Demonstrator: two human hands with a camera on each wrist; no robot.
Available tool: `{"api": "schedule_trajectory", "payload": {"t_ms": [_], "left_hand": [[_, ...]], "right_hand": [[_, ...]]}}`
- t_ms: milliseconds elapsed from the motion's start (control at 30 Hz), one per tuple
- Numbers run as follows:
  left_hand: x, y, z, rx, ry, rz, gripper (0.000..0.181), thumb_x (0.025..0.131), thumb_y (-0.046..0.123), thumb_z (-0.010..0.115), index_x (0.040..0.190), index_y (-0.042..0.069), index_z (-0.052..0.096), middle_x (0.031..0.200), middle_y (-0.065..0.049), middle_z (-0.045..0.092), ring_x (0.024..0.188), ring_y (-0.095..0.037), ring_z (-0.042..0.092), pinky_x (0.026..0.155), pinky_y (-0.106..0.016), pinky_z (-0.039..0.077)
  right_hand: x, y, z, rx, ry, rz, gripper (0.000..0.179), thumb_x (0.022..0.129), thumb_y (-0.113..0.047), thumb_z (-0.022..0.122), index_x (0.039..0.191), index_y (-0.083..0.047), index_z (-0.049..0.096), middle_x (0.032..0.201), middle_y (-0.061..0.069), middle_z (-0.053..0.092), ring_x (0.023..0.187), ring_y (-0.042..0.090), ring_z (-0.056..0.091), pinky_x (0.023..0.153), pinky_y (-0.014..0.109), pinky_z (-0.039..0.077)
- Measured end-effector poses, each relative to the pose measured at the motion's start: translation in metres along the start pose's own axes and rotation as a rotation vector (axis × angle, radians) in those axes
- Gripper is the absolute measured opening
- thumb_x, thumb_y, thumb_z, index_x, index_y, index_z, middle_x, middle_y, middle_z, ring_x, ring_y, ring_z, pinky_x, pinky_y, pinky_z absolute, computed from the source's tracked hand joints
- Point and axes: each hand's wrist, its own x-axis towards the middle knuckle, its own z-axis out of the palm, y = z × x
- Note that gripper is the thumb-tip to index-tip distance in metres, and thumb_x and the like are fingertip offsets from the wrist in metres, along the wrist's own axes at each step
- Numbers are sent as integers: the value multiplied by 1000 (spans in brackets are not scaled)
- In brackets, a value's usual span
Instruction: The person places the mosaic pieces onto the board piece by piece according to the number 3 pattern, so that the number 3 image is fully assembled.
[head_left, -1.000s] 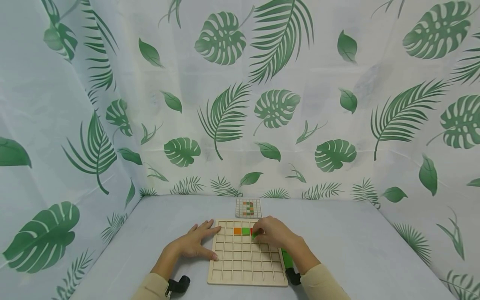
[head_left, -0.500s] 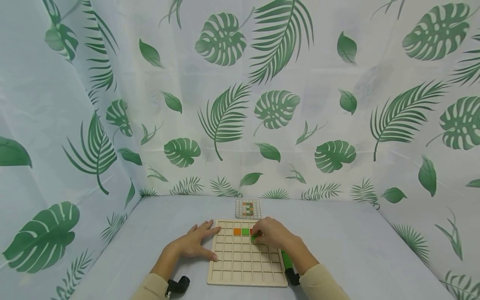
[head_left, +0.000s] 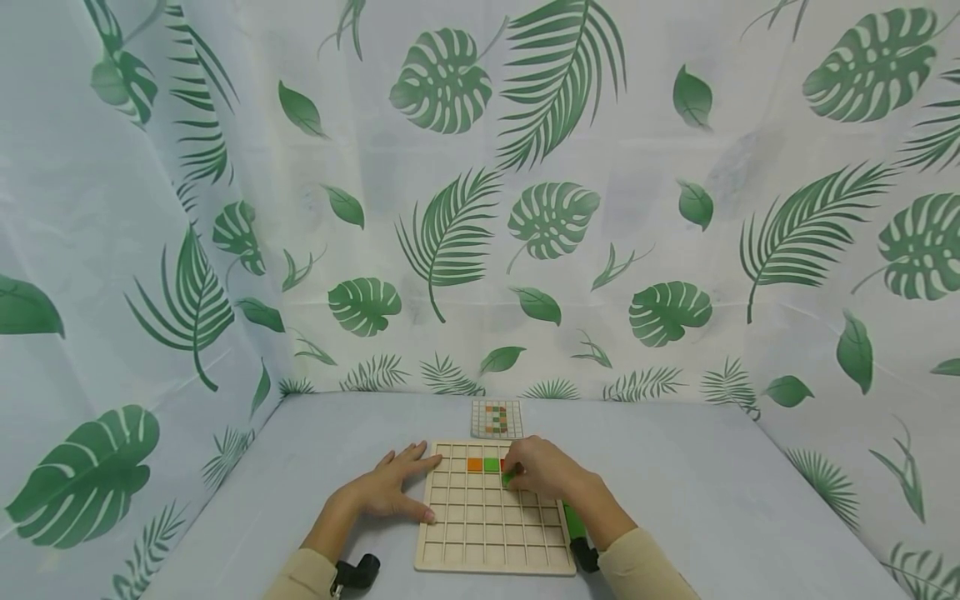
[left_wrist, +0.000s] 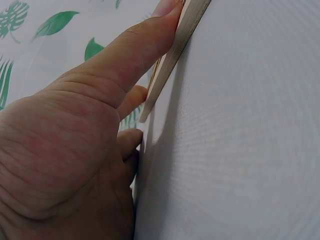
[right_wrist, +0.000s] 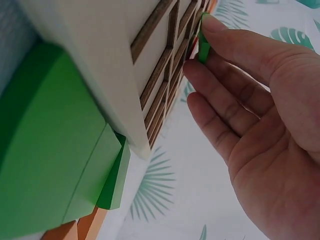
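A light wooden grid board (head_left: pixel 480 533) lies on the table. In one row near its far side sit an orange tile (head_left: pixel 475 465), a green tile (head_left: pixel 491 465) and a red tile (head_left: pixel 505 464), the red one partly hidden by fingers. My right hand (head_left: pixel 547 468) pinches another small green tile (right_wrist: pixel 203 47) between thumb and fingertips, at the cell just nearer than the red tile. Spread along the board's left side, my left hand (head_left: pixel 384 488) has its thumb and index fingertip on the frame. In the left wrist view that thumb (left_wrist: pixel 135 55) lies along the board edge.
Behind the board lies a small card (head_left: pixel 477 430) printed with a coloured grid pattern. Green blocks (right_wrist: pixel 55 145) stand against the board's right side, with orange blocks (right_wrist: pixel 90 225) beside them. A leaf-patterned curtain (head_left: pixel 480 250) encloses the table at the back and sides.
The pinched green tile has shifted slightly toward the near side, and more of its face shows below the red tile. Both hands stay almost where they were.
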Motion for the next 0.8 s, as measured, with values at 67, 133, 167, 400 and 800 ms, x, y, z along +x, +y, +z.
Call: {"api": "schedule_trajectory", "payload": {"t_ms": [67, 133, 167, 400, 800], "left_hand": [[0, 0, 0, 1, 0, -1, 103, 76, 59, 86, 161, 23, 41, 174, -17, 17, 162, -43, 10, 129, -66, 1], [0, -1, 1, 0, -1, -3, 103, 76, 60, 86, 161, 24, 41, 174, -17, 16, 162, -43, 9, 129, -67, 1], [0, -1, 1, -2, -1, -5, 103, 76, 59, 86, 161, 24, 41, 174, -16, 16, 162, -43, 9, 129, -67, 2], [0, -1, 2, -2, 0, -3, 104, 75, 59, 87, 161, 24, 41, 175, -16, 16, 162, -42, 9, 129, -68, 2], [0, -2, 0, 1, -5, 9, 103, 77, 59, 86, 162, 24, 40, 174, -16, 16, 162, -43, 9, 129, -68, 1]], "right_hand": [[0, 0, 0, -4, 1, -3, 16, 83, -10, 87, 98, -9, 83, 94, -3, 74, 79, 3, 62, 72, 22, 57], [0, 1, 0, -9, -1, -5, 16, 83, -10, 87, 98, -9, 83, 95, -2, 74, 80, 3, 63, 72, 22, 57], [0, 1, 0, -10, -1, -6, 15, 83, -10, 87, 98, -8, 83, 95, -2, 75, 80, 3, 63, 72, 23, 57], [1, 1, 1, -36, -10, -1, 13, 83, -12, 87, 96, -10, 83, 96, -3, 75, 80, 3, 64, 72, 23, 57], [2, -4, -1, -62, -27, 10, 11, 85, -11, 86, 95, -11, 83, 97, -2, 75, 79, 5, 60, 71, 24, 56]]}}
